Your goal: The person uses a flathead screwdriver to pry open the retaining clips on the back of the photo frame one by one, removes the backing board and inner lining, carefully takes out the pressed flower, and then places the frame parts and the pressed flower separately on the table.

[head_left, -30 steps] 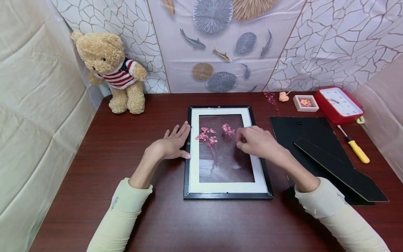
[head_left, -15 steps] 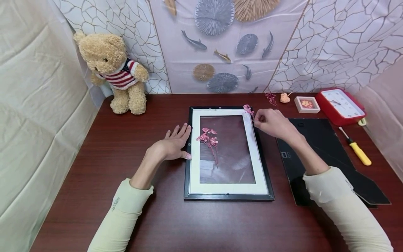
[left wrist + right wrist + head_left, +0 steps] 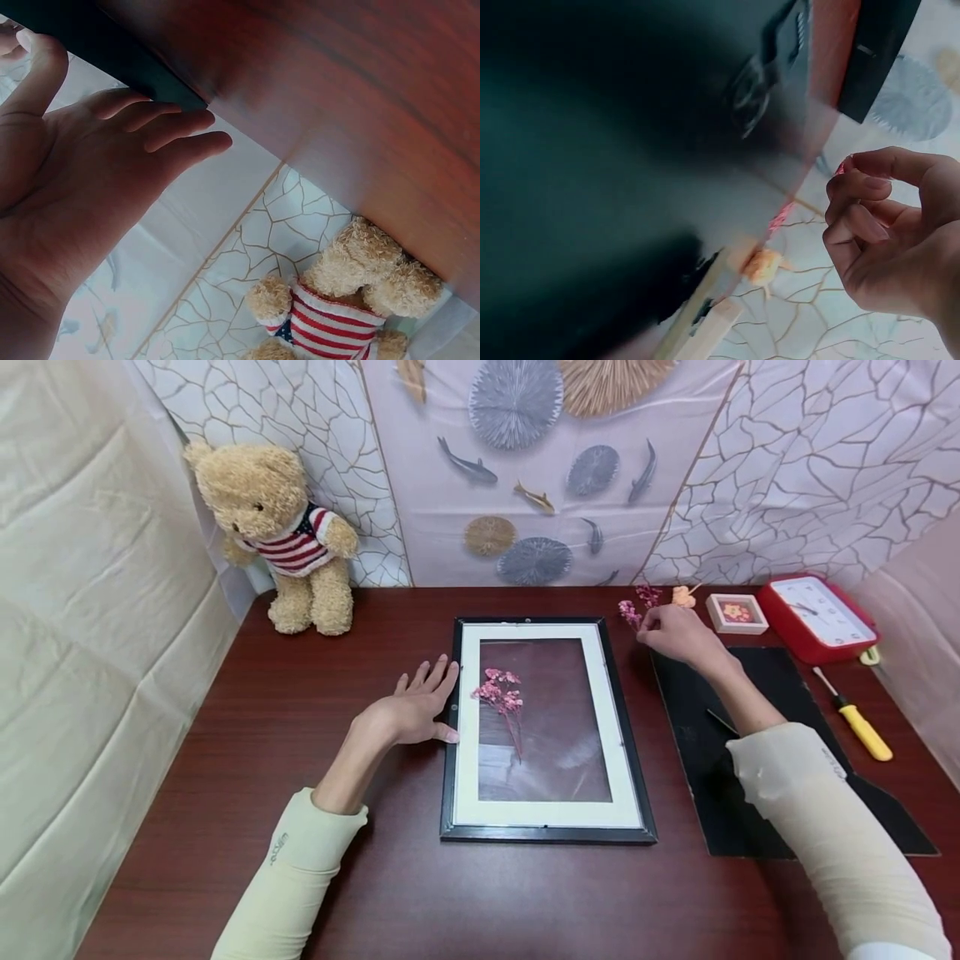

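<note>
A black picture frame with a white mat lies flat on the table. Inside its window rests a pink dried flower sprig, on the left side. My left hand has its fingers spread and touches the frame's left edge; the left wrist view shows this hand at the dark border. Beyond the frame's far right corner, my right hand pinches a second pink flower sprig. In the right wrist view only a bit of that sprig shows between thumb and finger.
A black backing board lies right of the frame, under my right arm. Along the back right are another pink sprig, an orange flower, a small box and a red clock. A yellow screwdriver and a teddy bear flank the table.
My right hand has carried a pink sprig from over the frame's window to the table's far right, near the other small flowers. The left hand has stayed at the frame's edge.
</note>
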Demonstrator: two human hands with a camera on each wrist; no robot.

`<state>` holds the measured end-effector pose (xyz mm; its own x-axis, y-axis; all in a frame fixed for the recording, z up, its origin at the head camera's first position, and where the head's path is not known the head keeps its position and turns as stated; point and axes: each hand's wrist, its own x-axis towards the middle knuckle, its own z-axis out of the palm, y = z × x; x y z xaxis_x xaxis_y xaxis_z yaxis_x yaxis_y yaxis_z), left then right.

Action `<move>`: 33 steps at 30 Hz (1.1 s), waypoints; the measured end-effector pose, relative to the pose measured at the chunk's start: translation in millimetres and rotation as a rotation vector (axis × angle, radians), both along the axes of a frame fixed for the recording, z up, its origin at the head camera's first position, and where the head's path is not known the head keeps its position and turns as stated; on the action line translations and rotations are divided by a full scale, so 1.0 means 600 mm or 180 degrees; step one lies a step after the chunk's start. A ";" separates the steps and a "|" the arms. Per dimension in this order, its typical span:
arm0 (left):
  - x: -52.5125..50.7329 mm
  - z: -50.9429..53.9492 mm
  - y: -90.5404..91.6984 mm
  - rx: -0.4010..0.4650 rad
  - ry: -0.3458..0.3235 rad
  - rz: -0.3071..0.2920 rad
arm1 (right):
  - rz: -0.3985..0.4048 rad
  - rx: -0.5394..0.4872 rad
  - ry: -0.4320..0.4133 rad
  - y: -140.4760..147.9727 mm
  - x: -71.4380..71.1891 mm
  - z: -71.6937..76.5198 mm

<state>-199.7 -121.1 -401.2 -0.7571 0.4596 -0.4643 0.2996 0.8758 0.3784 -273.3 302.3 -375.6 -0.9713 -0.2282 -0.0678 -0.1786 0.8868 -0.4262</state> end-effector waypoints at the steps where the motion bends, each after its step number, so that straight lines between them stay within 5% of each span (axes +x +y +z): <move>1: 0.002 0.002 0.000 0.0003 -0.0021 0.0021 | -0.0013 0.0009 -0.0002 0.003 -0.004 -0.002; 9: 0.014 0.028 0.005 0.0026 -0.0042 0.0012 | -0.0181 0.0131 -0.0131 0.026 -0.039 -0.023; 18: 0.027 0.055 0.013 -0.0014 -0.0096 0.0042 | -0.0333 0.0256 -0.0193 0.125 -0.153 -0.154; 22: 0.028 0.057 0.012 -0.0027 -0.0076 0.0032 | -0.0266 0.0286 -0.0294 0.138 -0.167 -0.163; 25: 0.028 0.057 0.011 -0.0019 -0.0090 0.0027 | -0.0257 0.0456 -0.0279 0.112 -0.135 -0.127; 29: 0.024 0.047 0.008 0.0008 -0.0093 0.0019 | -0.0289 0.0683 -0.0182 0.014 -0.036 -0.026; 33: 0.021 0.046 0.009 0.0023 -0.0124 0.0040 | 0.0038 0.0700 -0.0155 -0.103 0.060 0.052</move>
